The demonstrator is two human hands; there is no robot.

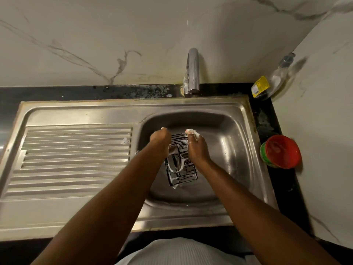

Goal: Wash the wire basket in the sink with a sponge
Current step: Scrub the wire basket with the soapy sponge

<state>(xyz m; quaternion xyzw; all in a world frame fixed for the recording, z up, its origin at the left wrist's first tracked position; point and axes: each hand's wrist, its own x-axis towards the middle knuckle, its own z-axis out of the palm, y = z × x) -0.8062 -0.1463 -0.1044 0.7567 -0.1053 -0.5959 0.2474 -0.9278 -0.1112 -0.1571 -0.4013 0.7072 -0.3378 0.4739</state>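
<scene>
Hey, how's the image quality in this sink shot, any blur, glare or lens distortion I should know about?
Head view: dim, yellowish light; the wide-angle lens bows the sink rim; glare streaks the faucet and basin wall; the pump bottle and red-lidded tub at right are smeared; left hand, right hand, wire basket and sponge look fairly sharp.

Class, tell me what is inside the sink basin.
A soapy wire basket, held by the left hand, while the right hand holds a sponge against it. The basket hides the sink floor beneath it.
</scene>
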